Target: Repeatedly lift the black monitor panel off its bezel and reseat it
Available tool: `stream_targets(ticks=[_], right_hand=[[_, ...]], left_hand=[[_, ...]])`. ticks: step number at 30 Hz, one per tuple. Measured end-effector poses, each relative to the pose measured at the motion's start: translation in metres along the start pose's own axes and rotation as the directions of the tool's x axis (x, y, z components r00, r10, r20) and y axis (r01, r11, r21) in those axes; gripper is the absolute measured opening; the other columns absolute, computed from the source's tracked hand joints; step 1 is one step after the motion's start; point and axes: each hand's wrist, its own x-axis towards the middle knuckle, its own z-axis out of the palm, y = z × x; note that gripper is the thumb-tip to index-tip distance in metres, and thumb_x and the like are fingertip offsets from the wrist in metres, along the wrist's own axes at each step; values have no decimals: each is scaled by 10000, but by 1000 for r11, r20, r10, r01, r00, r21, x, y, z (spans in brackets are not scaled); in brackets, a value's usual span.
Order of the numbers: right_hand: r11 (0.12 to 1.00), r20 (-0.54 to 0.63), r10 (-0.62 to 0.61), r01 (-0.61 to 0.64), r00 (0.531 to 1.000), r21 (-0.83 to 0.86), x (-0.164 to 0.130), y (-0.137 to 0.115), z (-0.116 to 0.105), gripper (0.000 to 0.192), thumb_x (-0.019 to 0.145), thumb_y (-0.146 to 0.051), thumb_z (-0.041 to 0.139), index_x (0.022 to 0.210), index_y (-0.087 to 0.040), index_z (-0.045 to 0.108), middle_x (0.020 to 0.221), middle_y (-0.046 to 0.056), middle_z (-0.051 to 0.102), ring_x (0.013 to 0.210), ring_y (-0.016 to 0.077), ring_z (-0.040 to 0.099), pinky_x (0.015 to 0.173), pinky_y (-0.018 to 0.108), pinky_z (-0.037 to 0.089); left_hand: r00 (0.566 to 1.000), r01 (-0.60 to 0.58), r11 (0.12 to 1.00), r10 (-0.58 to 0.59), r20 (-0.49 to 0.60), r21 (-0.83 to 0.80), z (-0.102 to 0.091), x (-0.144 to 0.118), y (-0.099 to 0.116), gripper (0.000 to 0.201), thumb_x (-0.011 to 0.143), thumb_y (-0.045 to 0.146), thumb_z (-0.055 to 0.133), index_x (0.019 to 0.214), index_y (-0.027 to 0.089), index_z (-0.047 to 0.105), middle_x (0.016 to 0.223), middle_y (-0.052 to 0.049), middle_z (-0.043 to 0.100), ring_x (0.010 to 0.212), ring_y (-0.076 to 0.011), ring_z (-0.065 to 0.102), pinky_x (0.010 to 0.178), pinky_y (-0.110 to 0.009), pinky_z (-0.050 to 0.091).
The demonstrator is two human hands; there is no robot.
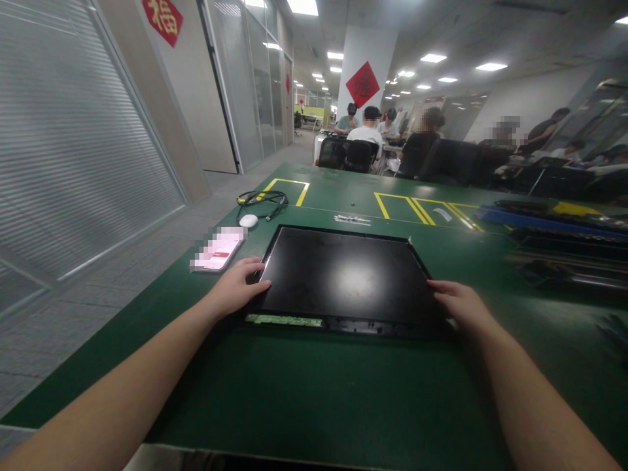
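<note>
On the green table (314, 392), dead ahead at twelve o'clock from us, lies a flat black display panel (343, 275), glossy face up and catching a ceiling light. A narrow green circuit strip (284, 320) runs along its near edge, towards the left corner. Our left hand (240, 288) rests at the panel's near left corner, at about ten o'clock, fingers spread loosely over the edge, the thumb lying on the dark frame; it is open and touching, not clenched. Our right hand (458, 304) sits at the near right corner, at about two o'clock, palm down and fingers laid flat against the frame, likewise open.

Just beyond the left hand, at eleven o'clock, a phone (218, 250) lies face up on the mat. Farther out on the same bearing are a small white mouse (248, 220) and a coiled black cable (262, 199), close together. Off at three o'clock, dark trays (564, 252) are stacked. Other people sit at desks well beyond the table's far edge.
</note>
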Motion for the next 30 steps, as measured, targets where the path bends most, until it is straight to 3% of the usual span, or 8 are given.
stream_targets(ticks=[7,12,15,18,23,26,30], right_hand=[[999,-47,43,-44,998,-14,-9,-13,2,450,727,-102,602,1152,-162,738,956,101,768,665,164,676,569,247,518],[990,-95,8,-22,995,-140,-13,-20,2,443,713,-106,596,1123,-167,753,967,97,768,688,171,678,555,240,500],[988,-63,10,-20,998,-151,-10,-17,0,455,731,-132,584,1158,-168,737,984,94,765,691,172,677,558,244,497],[985,-55,-3,-7,998,-174,-5,-12,-1,450,733,-155,586,1157,-170,737,957,95,765,700,184,680,569,260,498],[970,-67,-54,36,996,-238,3,-3,-3,420,696,-174,612,1086,-185,768,853,97,759,706,213,680,607,301,508],[974,-45,-81,70,996,-215,5,1,-3,438,683,-191,615,1095,-186,763,810,86,754,683,215,676,601,305,508],[964,-41,-115,102,992,-246,3,-1,-2,434,679,-184,604,1081,-189,770,845,86,763,735,219,685,637,300,508]], left_hand=[[1000,-8,1000,8,5,-1,0,1,0,638,632,590,686,1099,157,731,1422,-175,562,1318,-378,507,1135,-478,350],[999,-47,998,47,1,-44,-8,-2,6,682,733,569,632,1304,199,600,1436,-129,557,1284,-322,552,1074,-452,433],[991,-132,988,134,-24,79,-18,-5,10,622,747,568,656,1250,203,632,1425,-135,557,1318,-349,500,1110,-498,375],[959,-284,935,271,89,212,-25,-8,13,573,773,545,676,1230,200,651,1403,-137,572,1297,-349,513,1103,-496,379],[895,-369,902,278,348,227,-30,-15,20,570,767,420,748,1301,260,630,1497,-99,501,1354,-322,468,1097,-455,391],[867,-390,899,287,407,198,-31,-18,24,505,786,366,744,1275,286,646,1472,-75,537,1336,-307,495,1082,-445,406],[861,-406,894,304,408,189,-31,-17,24,474,771,325,768,1233,282,669,1458,-80,551,1320,-311,514,1063,-444,424]])
